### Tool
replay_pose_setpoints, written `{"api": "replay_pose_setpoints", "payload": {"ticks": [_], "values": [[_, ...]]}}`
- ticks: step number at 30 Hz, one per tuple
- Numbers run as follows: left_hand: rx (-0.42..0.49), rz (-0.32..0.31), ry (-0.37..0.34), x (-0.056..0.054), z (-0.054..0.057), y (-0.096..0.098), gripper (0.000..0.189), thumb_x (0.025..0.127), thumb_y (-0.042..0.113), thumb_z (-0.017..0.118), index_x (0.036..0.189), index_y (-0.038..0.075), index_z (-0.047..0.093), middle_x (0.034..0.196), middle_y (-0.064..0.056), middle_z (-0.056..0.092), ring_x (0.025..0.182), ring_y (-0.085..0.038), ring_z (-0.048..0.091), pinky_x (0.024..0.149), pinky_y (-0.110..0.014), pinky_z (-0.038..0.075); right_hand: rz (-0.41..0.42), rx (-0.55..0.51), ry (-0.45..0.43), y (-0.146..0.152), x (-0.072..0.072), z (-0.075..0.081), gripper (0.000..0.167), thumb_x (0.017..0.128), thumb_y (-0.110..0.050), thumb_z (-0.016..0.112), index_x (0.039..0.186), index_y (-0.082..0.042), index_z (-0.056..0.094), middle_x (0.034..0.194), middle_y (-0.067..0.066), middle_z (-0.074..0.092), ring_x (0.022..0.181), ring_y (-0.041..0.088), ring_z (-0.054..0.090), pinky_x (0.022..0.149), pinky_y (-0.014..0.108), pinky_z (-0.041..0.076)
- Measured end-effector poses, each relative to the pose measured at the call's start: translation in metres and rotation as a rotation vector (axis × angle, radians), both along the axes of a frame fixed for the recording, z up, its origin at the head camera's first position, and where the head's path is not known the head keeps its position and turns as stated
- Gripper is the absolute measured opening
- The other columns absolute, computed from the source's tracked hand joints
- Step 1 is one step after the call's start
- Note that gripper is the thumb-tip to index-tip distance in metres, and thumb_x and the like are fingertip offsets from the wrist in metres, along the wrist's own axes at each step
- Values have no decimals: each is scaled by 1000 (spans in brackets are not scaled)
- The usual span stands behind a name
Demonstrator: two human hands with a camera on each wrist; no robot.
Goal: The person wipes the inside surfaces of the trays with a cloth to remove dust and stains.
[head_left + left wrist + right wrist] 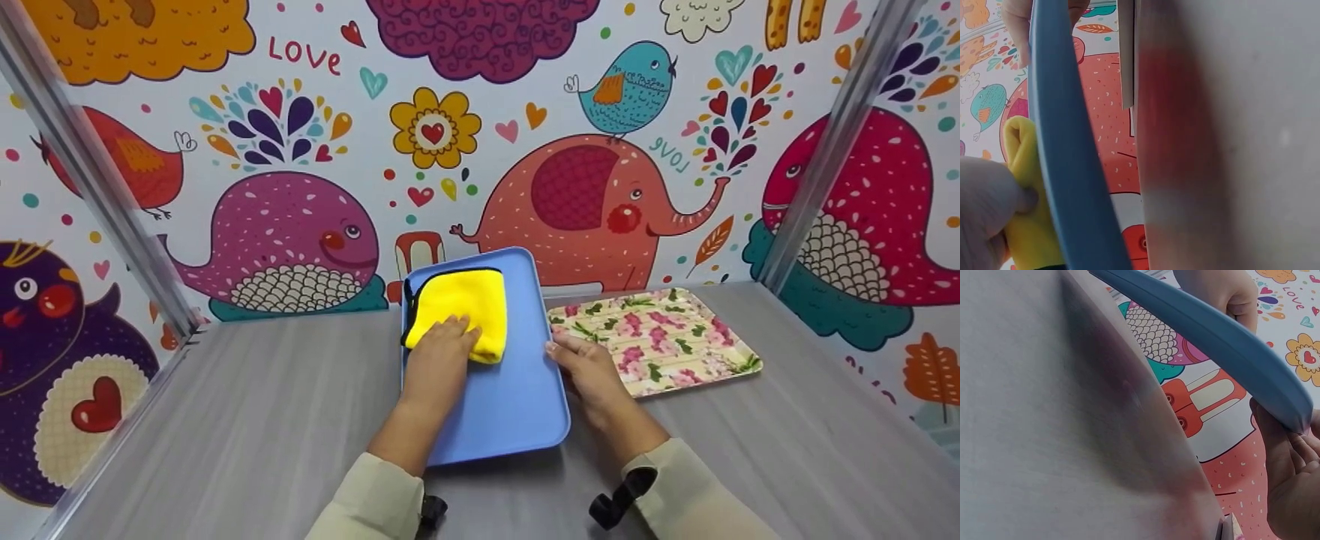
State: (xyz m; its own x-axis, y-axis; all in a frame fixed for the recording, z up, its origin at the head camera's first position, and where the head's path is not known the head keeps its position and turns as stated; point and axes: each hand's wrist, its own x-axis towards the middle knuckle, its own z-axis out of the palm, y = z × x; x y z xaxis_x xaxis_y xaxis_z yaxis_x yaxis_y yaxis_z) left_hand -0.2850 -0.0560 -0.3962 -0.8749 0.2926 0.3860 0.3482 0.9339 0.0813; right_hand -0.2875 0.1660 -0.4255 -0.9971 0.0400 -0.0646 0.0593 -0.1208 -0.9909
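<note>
A blue rectangular tray [517, 397] is held tilted up off the table in the head view. My right hand [592, 375] grips its right edge, thumb on the inner side and fingers behind; the right wrist view shows this grip at the tray's rim [1275, 391]. On the tray's upper left lies a folded yellow cloth [465, 300] with black edging. My left hand [439, 364] presses the cloth against the tray face, fingers laid over it. From the left wrist, the thumb [1024, 199] touches the yellow cloth [1030, 230] beside the tray's side [1067, 129].
A flower-patterned tray [667, 341] lies on the grey table [300, 420] behind my right hand. A wall with cartoon animals [285, 232] stands close at the back, with metal posts [832, 150] at its corners.
</note>
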Motion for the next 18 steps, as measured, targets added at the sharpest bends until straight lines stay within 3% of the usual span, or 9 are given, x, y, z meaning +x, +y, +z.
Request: {"api": "replay_pose_setpoints", "payload": {"ticks": [5,18], "values": [[-38,15,21,0,1,-4,49,92,4,75,140,12,66,147,-6,63,144,-26,54,122,-45,40,-4,-28,3,1,0,1,43,102,-12,63,141,7,59,111,13,78,89,13,74,77,26,61],[-56,59,54,-4,-2,-14,42,94,3,73,135,11,70,143,-8,66,139,-29,58,120,-46,43,-24,-20,9,2,2,1,45,102,-13,63,144,4,57,133,23,69,98,16,74,82,26,61]]}}
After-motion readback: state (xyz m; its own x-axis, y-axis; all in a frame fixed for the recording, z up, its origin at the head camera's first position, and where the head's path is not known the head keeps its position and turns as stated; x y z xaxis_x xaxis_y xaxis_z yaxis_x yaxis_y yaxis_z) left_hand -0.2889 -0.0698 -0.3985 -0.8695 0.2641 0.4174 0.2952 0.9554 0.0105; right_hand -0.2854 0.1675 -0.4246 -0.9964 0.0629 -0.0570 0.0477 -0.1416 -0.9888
